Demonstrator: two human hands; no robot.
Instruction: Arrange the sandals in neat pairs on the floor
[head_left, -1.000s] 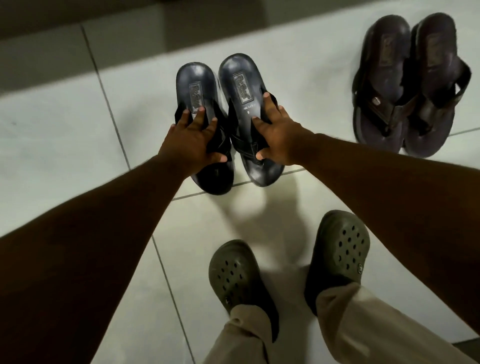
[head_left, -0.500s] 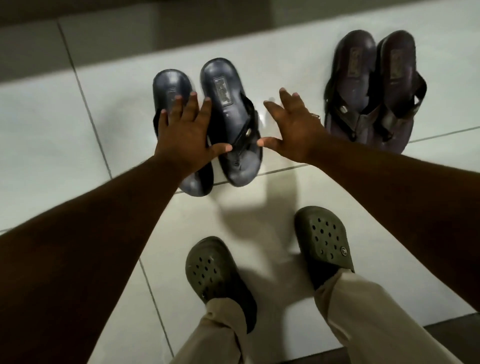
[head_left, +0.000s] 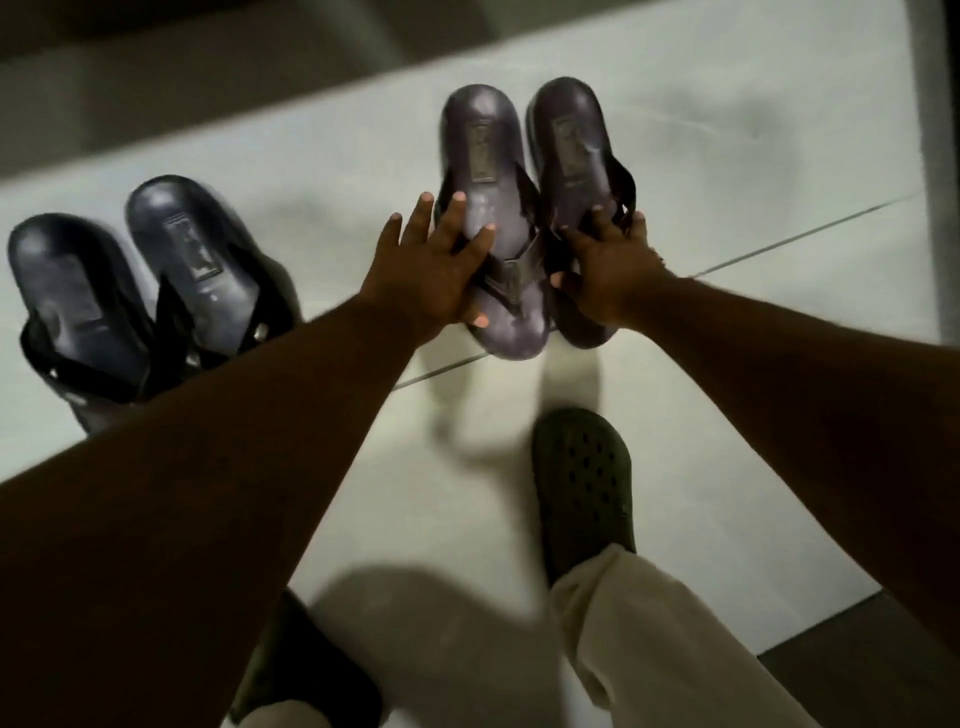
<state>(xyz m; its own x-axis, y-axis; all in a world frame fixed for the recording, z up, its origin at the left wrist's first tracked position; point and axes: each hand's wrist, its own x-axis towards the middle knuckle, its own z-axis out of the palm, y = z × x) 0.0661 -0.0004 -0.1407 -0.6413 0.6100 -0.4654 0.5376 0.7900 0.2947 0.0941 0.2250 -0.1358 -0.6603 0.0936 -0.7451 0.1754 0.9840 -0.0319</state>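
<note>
Two pairs of sandals lie on the pale tiled floor. The black pair rests side by side at the left, its left sandal (head_left: 72, 306) and right sandal (head_left: 200, 260) with heels pointing away from me. The dark brown pair sits in the middle. My left hand (head_left: 423, 270) lies on the brown pair's left sandal (head_left: 485, 171), fingers spread over the footbed and thumb at its near end. My right hand (head_left: 605, 275) is closed around the strap of the brown pair's right sandal (head_left: 571, 145). The two brown sandals touch along their inner edges.
My own feet stand close below in green perforated clogs, one (head_left: 584, 483) under my right arm and the other (head_left: 306, 670) half hidden beneath my left forearm. A dark step or wall base (head_left: 156, 67) runs along the far side. A darker floor strip (head_left: 883, 649) shows at the lower right.
Both hands have left the black pair and shifted right onto the brown pair. The view has swung right, so the black sandals now lie at the left.
</note>
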